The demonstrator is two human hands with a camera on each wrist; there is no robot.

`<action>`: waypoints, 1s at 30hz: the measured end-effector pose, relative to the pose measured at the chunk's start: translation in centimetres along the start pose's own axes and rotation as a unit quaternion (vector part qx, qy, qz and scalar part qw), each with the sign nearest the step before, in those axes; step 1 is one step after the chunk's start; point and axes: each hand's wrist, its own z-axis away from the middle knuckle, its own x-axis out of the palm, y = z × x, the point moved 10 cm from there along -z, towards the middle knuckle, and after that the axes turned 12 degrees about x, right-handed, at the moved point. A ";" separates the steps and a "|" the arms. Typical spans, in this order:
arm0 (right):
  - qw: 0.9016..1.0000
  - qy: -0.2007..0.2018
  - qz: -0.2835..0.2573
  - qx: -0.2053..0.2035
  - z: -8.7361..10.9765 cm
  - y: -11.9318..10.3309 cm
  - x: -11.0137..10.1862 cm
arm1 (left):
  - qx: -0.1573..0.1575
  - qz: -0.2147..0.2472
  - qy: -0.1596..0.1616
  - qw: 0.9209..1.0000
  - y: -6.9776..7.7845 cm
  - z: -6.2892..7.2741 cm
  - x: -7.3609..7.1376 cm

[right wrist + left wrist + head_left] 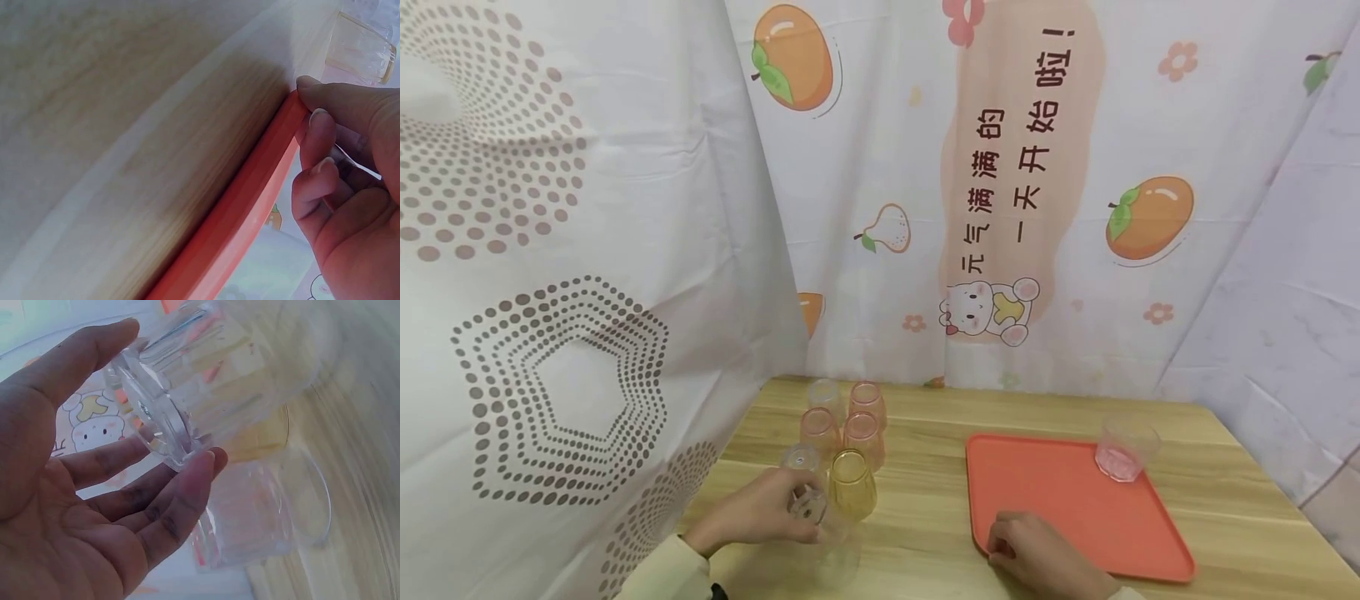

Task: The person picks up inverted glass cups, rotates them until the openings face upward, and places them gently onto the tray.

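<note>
My left hand (766, 510) grips a clear glass (187, 394) by its thick base, thumb on one side and fingers on the other. In the head view that glass tilts with its base up and its mouth toward the table's front. Just beyond it, a yellow glass (853, 490) and another clear glass (800, 458) stand upside down. My right hand (1037, 550) is at the near left corner of a red tray (1037, 483). Its thumb and curled fingers pinch the tray's rim (250, 200) in the right wrist view.
Behind the yellow glass stand several upturned pink glasses (863, 437) and a clear one (825, 393). A clear glass with a pinkish base (1123, 454) sits at the tray's far right corner. Printed curtains (880, 292) border the wooden table (917, 517) at the back and sides.
</note>
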 end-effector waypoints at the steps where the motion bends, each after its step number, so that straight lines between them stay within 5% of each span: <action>1: 1.000 -0.001 0.001 0.002 0.0 0.0 0.0 | 0.003 0.008 0.001 1.000 0.1 -0.1 0.1; 8: 1.000 -0.010 -0.007 0.008 0.2 0.2 0.0 | 0.013 0.059 0.012 0.998 0.4 -1.0 1.2; 30: 1.000 0.021 -0.010 0.011 0.8 -0.2 -0.6 | 0.022 0.098 0.069 0.992 1.2 -4.7 4.0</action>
